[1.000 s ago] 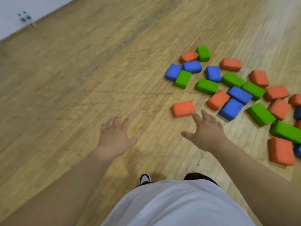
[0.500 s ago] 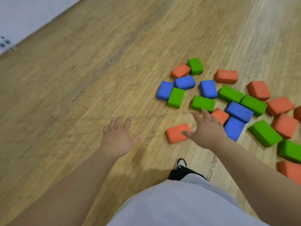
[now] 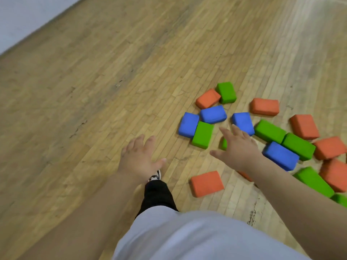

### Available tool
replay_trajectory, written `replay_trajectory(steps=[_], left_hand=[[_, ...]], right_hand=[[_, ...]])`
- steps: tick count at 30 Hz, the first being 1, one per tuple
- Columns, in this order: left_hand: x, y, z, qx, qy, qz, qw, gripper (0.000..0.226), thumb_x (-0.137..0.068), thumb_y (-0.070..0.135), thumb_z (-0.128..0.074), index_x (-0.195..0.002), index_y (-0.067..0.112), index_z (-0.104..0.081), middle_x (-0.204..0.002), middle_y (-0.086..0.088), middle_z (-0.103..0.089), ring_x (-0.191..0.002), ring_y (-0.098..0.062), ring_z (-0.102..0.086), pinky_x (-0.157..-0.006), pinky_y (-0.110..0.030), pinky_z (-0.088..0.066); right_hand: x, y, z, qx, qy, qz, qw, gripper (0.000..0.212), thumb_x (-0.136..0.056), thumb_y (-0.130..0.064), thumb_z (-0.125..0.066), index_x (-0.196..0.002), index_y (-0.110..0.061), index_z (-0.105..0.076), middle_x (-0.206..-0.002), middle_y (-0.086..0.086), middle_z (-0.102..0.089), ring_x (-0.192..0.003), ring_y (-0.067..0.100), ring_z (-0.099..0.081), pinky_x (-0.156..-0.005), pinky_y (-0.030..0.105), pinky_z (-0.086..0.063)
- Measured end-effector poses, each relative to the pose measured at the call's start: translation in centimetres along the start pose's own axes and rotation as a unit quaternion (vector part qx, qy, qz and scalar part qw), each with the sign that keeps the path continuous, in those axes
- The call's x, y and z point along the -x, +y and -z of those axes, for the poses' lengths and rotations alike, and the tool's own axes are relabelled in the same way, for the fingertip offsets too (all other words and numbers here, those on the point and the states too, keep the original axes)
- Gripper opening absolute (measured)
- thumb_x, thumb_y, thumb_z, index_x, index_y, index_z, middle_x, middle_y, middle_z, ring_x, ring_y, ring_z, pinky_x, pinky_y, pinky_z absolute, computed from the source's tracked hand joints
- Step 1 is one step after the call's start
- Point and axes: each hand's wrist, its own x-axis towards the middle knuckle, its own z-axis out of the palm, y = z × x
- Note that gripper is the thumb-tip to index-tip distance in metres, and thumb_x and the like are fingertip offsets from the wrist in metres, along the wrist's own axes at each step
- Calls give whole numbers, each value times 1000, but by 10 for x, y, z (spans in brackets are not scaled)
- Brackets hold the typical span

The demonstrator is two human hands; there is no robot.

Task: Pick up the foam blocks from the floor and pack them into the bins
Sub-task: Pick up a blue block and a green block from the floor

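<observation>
right hand [image 3: 238, 150] now farther over the foam blocks [image 3: 202, 135], left hand [image 3: 138, 158] alongside, both spread and empty; four blue blocks [image 3: 213, 114]

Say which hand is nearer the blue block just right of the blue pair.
Right. The right hand reaches toward the blue block, fingertips at its near edge; the left hand is far to its left.

Bright, even indoor light, with soft shadows. Pale glare streaks the wooden floor [image 3: 317, 21] at the far right. The left hand [image 3: 138, 158], right hand [image 3: 238, 149] and near-right blocks [image 3: 334, 175] are motion-blurred.
</observation>
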Motion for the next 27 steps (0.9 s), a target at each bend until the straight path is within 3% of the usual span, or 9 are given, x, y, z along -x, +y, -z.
replay_trajectory(steps=[8,12,19,27], left_hand=[[-172,-76,71,-31,-52,-64,996,90,-90,77,-43,-161,33,-8,-169,-6,-11,-155,-30,-9,-123,-52,-13],[-255,-89,115,-75,-38,-136,987,89,-91,76,-43,-160,30,-12,-167,-9,-16,-153,-31,-15,-121,-53,-20],[-338,-47,122,-92,-88,-205,970,89,-92,74,-46,-161,32,-10,-168,-8,-12,-154,-31,-13,-122,-52,-17],[-432,2,116,-118,-130,-196,965,93,-89,76,-45,-161,33,-5,-168,-8,-13,-154,-30,-15,-123,-51,-20]], right_hand=[[-110,-79,28,-28,-18,-83,996,97,-83,-74,-59,-161,-37,-13,-170,8,-10,-153,33,-17,-119,53,-26],[-156,-108,54,-54,3,-117,992,97,-84,-73,-59,-161,-36,-13,-169,9,-11,-153,34,-18,-120,53,-27],[-202,-99,61,-72,-25,-178,981,99,-83,-75,-58,-161,-36,-11,-170,7,-9,-153,34,-19,-119,54,-28],[-299,-45,58,-110,-93,-189,971,102,-81,-72,-61,-162,-35,-11,-170,8,-9,-153,36,-17,-121,53,-27]])
